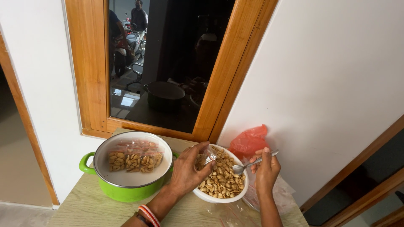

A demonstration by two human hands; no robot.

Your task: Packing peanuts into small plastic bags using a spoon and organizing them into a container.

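A small wooden table (92,206) sits tight in a corner, walled in behind by a window frame (210,101) and to the right by a white wall (328,84). A green pot (126,191) fills the left side, touching a white bowl of peanuts (223,196) (no gap between them). A red bag (249,141) blocks the far right corner. Bare tabletop remains along the near left edge.

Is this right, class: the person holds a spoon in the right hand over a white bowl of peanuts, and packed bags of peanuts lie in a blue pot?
Not quite. The head view shows the pot is green, not blue. The rest holds: the right hand holds the spoon over the white bowl of peanuts, and packed bags lie in the pot.
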